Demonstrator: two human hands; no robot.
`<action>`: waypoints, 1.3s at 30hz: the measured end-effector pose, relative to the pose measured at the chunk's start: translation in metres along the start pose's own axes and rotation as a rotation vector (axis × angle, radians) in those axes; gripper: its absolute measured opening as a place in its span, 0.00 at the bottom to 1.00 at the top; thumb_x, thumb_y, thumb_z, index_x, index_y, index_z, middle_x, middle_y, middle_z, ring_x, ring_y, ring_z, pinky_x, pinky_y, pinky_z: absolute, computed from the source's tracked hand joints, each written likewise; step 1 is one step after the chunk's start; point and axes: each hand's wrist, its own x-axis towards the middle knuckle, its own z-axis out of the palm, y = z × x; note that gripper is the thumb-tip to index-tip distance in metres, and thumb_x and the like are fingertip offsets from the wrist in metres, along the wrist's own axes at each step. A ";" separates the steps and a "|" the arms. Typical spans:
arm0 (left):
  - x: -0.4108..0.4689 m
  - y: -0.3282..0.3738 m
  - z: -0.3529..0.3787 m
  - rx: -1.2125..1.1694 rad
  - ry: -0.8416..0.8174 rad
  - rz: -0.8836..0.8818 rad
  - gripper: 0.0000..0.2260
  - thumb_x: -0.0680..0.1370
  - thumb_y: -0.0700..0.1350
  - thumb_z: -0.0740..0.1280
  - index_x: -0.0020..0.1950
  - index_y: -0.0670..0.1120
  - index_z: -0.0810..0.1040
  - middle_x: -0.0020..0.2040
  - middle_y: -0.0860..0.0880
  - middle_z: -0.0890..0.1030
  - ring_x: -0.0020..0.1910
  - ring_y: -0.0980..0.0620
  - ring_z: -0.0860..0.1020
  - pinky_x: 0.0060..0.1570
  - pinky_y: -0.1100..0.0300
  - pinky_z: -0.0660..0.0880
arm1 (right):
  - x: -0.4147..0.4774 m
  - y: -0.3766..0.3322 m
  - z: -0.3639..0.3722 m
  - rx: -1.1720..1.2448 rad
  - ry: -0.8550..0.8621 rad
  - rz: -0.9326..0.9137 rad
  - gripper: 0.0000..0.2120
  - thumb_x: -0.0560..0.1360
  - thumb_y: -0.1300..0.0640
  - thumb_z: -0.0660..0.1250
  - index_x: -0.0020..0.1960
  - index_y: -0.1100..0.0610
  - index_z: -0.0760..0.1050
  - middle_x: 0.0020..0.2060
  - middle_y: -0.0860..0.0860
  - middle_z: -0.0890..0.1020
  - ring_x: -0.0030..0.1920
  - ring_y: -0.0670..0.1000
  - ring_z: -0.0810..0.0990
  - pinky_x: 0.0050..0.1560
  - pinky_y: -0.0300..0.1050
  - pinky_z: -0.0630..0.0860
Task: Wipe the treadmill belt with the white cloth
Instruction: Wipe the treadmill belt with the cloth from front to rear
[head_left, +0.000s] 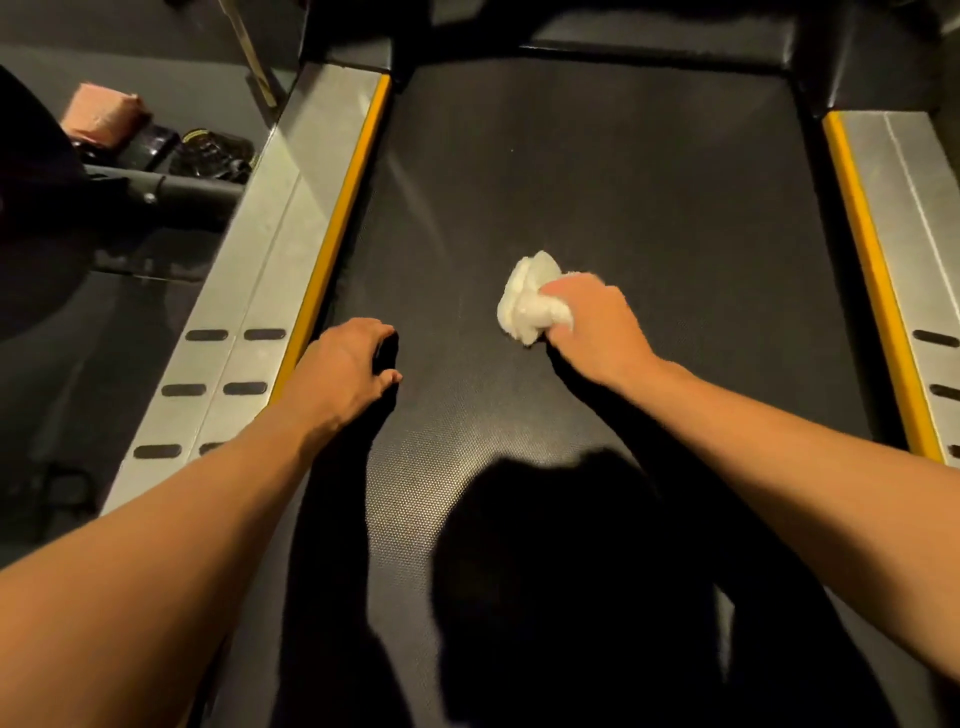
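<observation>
Mid-belt, the right hand (592, 317) clamps the bunched white cloth (530, 301) while the left hand (348, 366) braces empty, fingers curled — that small wad could miss strips of treadmill belt (597, 166).

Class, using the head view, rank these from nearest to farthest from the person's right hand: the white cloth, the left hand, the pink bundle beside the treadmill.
1. White cloth: in the right hand's grip, mid-belt.
2. Left hand: on the belt, towards its left edge.
3. Pink bundle: off the treadmill, far upper left.
</observation>
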 end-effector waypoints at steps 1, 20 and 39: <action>-0.001 -0.003 -0.001 0.034 0.008 0.028 0.17 0.72 0.50 0.73 0.57 0.44 0.77 0.55 0.44 0.80 0.55 0.42 0.78 0.57 0.49 0.73 | -0.009 -0.008 0.007 -0.077 -0.047 -0.052 0.11 0.63 0.59 0.59 0.42 0.47 0.75 0.43 0.48 0.76 0.42 0.57 0.77 0.41 0.49 0.76; -0.018 -0.052 -0.015 0.017 -0.008 -0.243 0.27 0.78 0.45 0.65 0.75 0.43 0.60 0.72 0.42 0.63 0.67 0.39 0.67 0.64 0.46 0.68 | -0.041 -0.109 0.027 -0.082 -0.281 -0.416 0.12 0.65 0.44 0.64 0.41 0.52 0.69 0.32 0.49 0.73 0.33 0.51 0.75 0.31 0.43 0.68; -0.017 -0.069 -0.021 -0.027 -0.090 -0.236 0.32 0.77 0.33 0.61 0.78 0.49 0.55 0.79 0.46 0.53 0.76 0.43 0.57 0.72 0.49 0.58 | 0.034 -0.141 0.066 -0.064 -0.107 -0.233 0.12 0.69 0.60 0.64 0.52 0.53 0.80 0.52 0.53 0.79 0.53 0.61 0.76 0.46 0.49 0.71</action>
